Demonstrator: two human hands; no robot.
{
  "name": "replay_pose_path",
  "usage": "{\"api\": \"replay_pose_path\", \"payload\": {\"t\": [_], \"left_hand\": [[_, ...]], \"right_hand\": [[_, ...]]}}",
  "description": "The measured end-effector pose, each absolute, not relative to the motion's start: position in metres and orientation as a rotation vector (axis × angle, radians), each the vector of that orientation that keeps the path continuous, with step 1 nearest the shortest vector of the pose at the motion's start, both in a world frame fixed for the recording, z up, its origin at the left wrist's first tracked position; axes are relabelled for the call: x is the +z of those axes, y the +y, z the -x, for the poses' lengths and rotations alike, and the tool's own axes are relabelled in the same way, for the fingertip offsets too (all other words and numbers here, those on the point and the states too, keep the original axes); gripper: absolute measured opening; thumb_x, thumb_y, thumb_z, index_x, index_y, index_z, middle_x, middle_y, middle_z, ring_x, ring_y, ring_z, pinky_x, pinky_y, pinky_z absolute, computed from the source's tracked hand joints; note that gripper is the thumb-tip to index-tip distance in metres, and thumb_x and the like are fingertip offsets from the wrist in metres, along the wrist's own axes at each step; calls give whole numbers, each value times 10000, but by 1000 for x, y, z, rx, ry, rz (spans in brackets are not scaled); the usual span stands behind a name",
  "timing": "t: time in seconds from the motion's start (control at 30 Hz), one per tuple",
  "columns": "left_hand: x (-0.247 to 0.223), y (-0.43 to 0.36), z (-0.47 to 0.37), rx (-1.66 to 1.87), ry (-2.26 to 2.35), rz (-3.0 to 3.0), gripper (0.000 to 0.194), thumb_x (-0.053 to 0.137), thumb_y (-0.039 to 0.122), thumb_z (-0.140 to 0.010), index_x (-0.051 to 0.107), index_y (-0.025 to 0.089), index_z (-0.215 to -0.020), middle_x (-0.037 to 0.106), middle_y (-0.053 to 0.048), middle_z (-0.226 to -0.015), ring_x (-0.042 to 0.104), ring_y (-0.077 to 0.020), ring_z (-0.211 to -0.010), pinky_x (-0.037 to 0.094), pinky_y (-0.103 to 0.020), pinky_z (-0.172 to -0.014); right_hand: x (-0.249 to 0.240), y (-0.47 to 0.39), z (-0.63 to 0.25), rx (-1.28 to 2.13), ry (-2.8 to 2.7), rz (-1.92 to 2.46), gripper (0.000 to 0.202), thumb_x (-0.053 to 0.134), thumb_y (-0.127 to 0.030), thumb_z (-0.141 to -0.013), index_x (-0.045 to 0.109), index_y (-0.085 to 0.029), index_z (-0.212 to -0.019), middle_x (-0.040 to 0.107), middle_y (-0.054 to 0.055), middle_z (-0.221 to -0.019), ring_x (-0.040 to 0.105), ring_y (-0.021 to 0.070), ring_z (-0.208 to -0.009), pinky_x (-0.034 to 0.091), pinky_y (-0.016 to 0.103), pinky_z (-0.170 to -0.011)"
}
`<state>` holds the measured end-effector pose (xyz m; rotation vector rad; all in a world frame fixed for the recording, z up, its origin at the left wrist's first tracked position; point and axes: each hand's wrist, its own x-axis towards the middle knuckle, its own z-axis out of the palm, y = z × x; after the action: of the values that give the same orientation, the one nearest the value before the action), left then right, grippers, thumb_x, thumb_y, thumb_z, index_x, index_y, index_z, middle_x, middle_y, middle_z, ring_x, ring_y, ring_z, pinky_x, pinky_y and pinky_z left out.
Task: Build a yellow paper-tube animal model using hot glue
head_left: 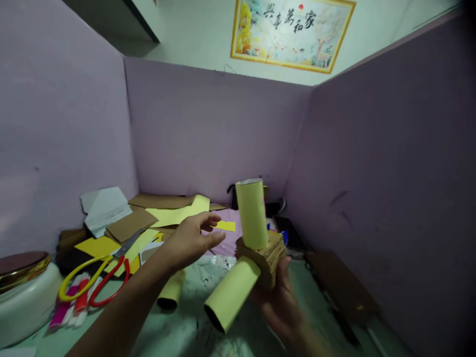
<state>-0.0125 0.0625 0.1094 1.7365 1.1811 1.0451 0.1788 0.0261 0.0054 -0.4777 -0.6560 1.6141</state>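
My right hand point(277, 302) grips a brown block of stacked cardboard point(273, 258) from below and lifts it over the table. One yellow paper tube point(251, 213) stands upright on the block's top. A second yellow tube point(232, 295) juts from its side toward the lower left, its dark hollow end facing me. Left of the block, my left hand point(197, 235) hangs in the air with thumb and fingers apart, holding nothing. Beneath my left wrist a third yellow tube point(171, 292) lies on the table, partly hidden by the arm.
Scissors with yellow and red handles point(111, 275) rest at left on paper and cardboard scraps point(145, 218), beside several markers point(76, 300). A white round container point(28, 292) stands at the far left. A brown case point(342, 287) lies along the right. Purple walls point(219, 129) enclose the table.
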Motion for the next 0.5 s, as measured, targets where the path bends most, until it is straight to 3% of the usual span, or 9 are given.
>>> {"api": "replay_pose_path", "payload": {"t": [0.27,0.5], "left_hand": [[110,63,6,1020,1080,-1679,549,743,310,-577,593,158,-1083,603,-170,-1135,555,-320,-1057,458,-445,-852],[108,61,-4,1092,762,-1647,619,762,341,-587,572,202,-1159,579,-132,-1244,487,-329,-1178,403,-420,-917]], "right_hand": [[9,21,-164,1690,-704,381,699,527,-744,-677,654,-161,-1041,709,105,-923,644,264,-853,507,421,-809],[6,18,-165,1774,-758,333,703,502,-755,-685,635,-178,-1065,706,94,-887,644,263,-845,505,421,-793]]}}
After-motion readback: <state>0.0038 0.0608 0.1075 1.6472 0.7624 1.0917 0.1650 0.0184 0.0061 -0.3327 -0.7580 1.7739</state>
